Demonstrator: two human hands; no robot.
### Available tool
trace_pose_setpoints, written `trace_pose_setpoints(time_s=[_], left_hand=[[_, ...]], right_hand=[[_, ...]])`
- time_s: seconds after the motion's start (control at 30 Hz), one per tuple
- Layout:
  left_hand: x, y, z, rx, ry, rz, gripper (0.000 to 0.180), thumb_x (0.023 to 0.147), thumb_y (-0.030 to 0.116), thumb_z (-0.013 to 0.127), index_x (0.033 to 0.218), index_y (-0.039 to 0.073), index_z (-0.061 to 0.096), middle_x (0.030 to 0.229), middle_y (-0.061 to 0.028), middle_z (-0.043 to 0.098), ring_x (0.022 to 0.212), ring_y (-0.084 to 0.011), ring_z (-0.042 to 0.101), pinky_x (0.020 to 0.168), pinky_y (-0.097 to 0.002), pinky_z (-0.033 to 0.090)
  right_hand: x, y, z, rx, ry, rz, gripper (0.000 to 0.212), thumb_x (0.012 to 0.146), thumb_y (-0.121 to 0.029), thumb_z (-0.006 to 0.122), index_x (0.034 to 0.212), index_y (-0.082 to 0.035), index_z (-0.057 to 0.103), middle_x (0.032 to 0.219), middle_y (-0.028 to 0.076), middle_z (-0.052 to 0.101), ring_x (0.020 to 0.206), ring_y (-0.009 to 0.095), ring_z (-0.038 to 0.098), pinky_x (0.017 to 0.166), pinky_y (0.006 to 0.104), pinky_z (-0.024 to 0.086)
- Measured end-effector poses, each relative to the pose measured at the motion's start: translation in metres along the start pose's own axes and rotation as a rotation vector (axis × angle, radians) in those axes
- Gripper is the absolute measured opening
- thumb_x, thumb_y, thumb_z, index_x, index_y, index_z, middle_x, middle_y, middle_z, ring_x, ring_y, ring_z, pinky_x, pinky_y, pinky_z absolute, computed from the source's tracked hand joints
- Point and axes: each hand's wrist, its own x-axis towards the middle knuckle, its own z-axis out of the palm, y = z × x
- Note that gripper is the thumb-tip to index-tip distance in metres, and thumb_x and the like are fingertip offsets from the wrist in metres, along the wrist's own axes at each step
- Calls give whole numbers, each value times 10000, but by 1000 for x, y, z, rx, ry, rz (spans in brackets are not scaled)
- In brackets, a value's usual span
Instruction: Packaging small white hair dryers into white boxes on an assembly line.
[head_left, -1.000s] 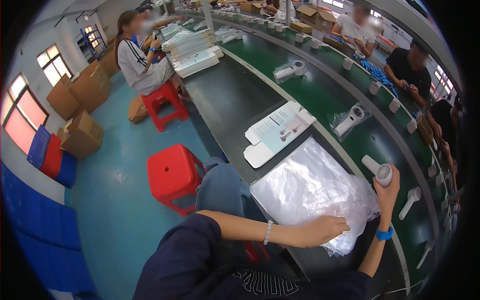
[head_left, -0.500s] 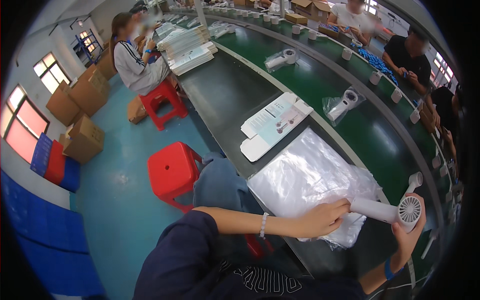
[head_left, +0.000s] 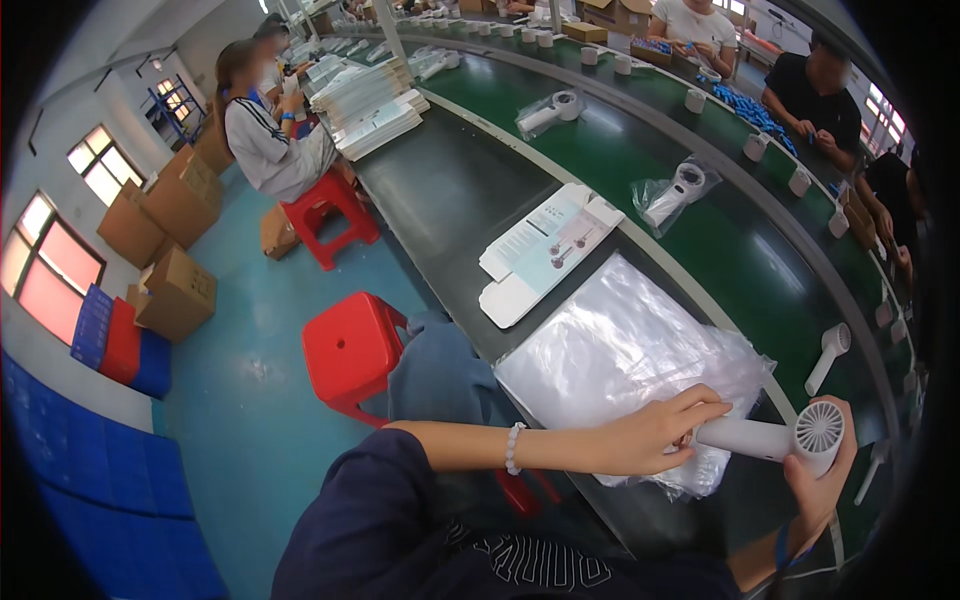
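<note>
In the head view, my right hand (head_left: 822,482) is clamped around the round head of a white handheld fan (head_left: 765,439), above the near end of the black counter (head_left: 440,195) by its conveyor-side edge, while my left hand (head_left: 662,430) bends its fingers over the clear plastic bags (head_left: 610,345) at the handle's tip; I can't tell whether they pinch one. I judge the fan light, stiff and slightly slippery, best held by the handle or head rim, sparing the grille, and the bags limp and slick, best pinched at an edge.
</note>
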Motion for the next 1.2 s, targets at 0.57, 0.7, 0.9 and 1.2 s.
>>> trace_pose_setpoints(time_s=[0.57,0.7,0.9,1.2], left_hand=[[5,6,-16,-224,60,-42,652,735,-57,677,1332,-1,420,1255,-138,384,810,-133,606,746,-253,513],[5,11,-18,-378,21,-91,744,731,-55,692,1394,28,367,1300,-131,346,828,-134,609,784,-258,506],[2,13,-22,-480,-6,-84,739,750,-42,690,1406,58,365,1332,-120,331,819,-126,604,793,-256,493],[0,3,-19,-209,-24,41,721,718,-28,707,1376,48,423,1303,-115,385,762,-121,593,774,-261,471]], right_hand=[[-7,-36,75,746,-101,419,634,724,-54,587,1319,-24,369,1229,126,443,1061,223,489,952,330,387],[-8,-28,71,459,-208,176,655,797,-261,618,1359,-45,361,1273,122,442,1154,221,470,999,333,356],[-12,-23,74,-61,-118,-10,657,680,-144,707,1273,-20,453,1142,117,495,1075,236,496,942,337,386],[-25,-25,99,-443,50,-141,627,645,-88,708,1230,-3,497,989,124,469,927,258,488,842,343,407]])
